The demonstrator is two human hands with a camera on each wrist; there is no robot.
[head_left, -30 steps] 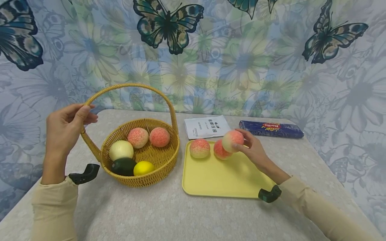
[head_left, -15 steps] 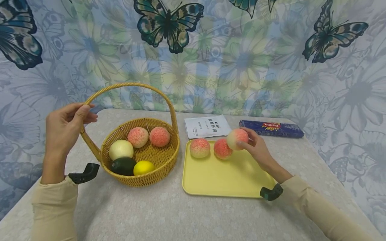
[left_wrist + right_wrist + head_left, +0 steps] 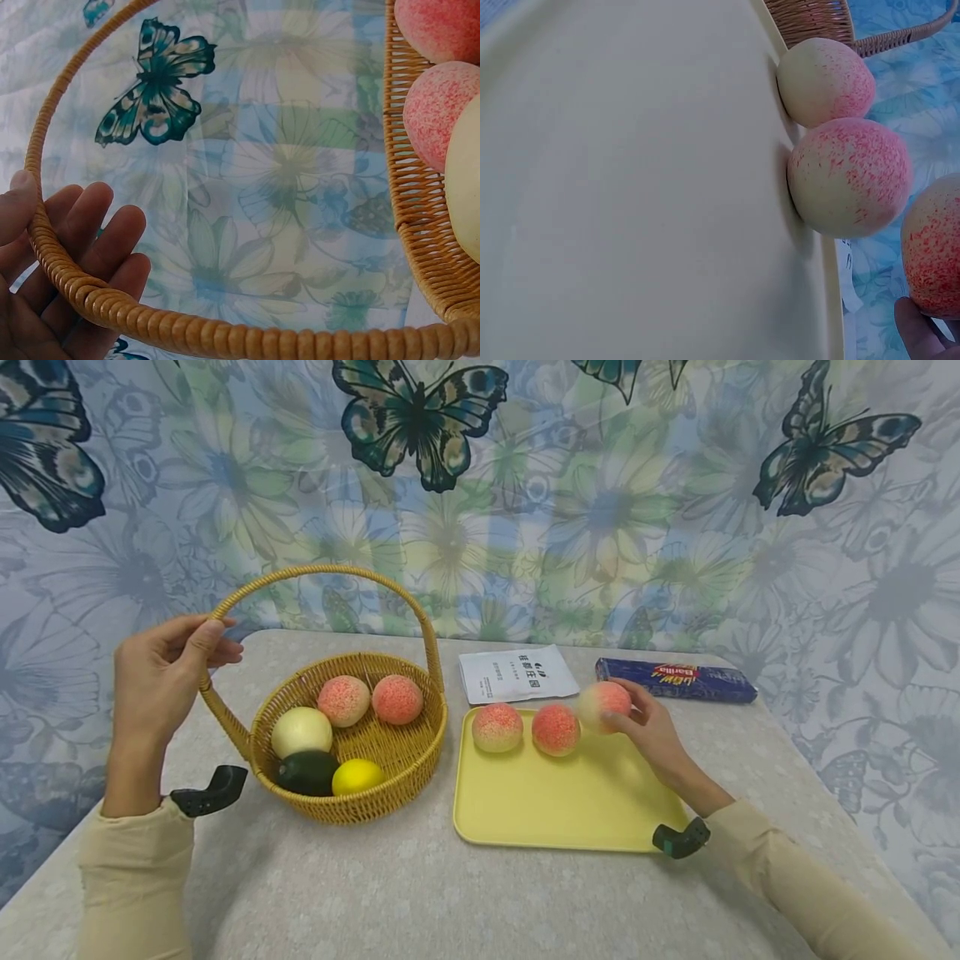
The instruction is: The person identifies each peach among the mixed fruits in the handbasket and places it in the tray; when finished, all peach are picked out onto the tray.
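We note, behind the flat yellow plastic tray, a white printed sachet and a dark blue packet on the bench. Left of the tray, the round woven wicker basket holds five fruits, two of them peaches. Two more peaches lie along the tray's far edge. A third pink-speckled peach, cream-based, sits at the tray's far right corner, in the grip of the right hand. The left hand grips the basket's arched handle.

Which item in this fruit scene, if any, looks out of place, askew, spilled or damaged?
Nothing stands out. The basket sits upright with its fruit inside, the left hand on its handle. Two peaches rest on the yellow tray; the right hand holds a third peach at its far edge.
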